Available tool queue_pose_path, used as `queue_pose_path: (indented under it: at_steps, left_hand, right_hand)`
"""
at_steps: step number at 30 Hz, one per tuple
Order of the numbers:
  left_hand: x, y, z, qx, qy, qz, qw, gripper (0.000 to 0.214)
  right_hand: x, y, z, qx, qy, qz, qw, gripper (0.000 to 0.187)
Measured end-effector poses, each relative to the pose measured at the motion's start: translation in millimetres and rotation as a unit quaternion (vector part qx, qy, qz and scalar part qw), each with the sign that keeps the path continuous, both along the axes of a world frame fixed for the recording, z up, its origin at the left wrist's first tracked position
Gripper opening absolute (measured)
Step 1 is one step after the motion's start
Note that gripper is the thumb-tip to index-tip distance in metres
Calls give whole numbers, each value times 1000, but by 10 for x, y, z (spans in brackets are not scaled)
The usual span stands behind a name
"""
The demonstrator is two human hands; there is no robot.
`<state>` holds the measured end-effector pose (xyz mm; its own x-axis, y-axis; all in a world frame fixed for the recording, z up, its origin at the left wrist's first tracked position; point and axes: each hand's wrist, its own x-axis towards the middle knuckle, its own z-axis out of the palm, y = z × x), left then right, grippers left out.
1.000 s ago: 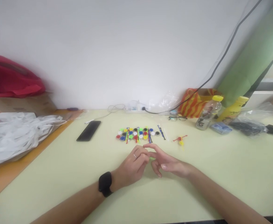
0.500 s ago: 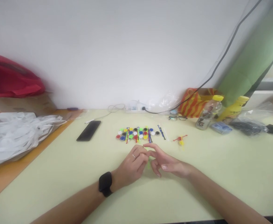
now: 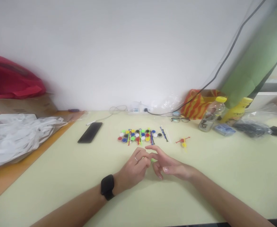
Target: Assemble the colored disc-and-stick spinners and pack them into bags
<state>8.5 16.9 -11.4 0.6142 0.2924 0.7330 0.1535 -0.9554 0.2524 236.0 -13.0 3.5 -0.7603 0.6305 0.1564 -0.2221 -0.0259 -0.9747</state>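
My left hand (image 3: 135, 167) is closed, its fingers pinched on a small green plastic piece (image 3: 153, 160) that mostly hides behind the fingers. Facing it, my right hand (image 3: 164, 162) has its fingers apart, the index finger stretched out and the middle finger at the left fingertips, close to the green piece. Beyond the hands lie several coloured round discs (image 3: 133, 138) in rows, with thin plastic arrows (image 3: 140, 136) across them. To the right of these rest a blue arrow (image 3: 163, 134), a red spinner arrow on a disc (image 3: 182, 140) and a yellow piece (image 3: 184, 145).
A black phone (image 3: 90, 132) lies at left, near white straps (image 3: 17, 135). At the back are a power strip (image 3: 138, 108) and eyeglasses (image 3: 180, 119). A clear bottle (image 3: 211, 115), a yellow bottle (image 3: 238, 111) and a blue packet (image 3: 224, 129) stand or lie at right.
Less of the green piece shows between my hands, and it has turned or shifted slightly. Both hands stay almost in the same place.
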Motion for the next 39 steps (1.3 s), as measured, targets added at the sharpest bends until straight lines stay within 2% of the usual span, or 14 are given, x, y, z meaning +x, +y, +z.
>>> queue_pose_path:
  at_steps: [22,30,39]
  left_hand:
    - [17,-4,20,2,-28,8,1000,23]
    - [4,-6,45,16,-96,59,993,27]
    - [23,-42,15,17,-107,28,994,33]
  right_hand:
    - [0,-8,24,4,1,5,1000,84]
    - [-40,-138,96,105,-45,-93,989,81]
    - [-49,-165,82,134,-80,-101,983,89]
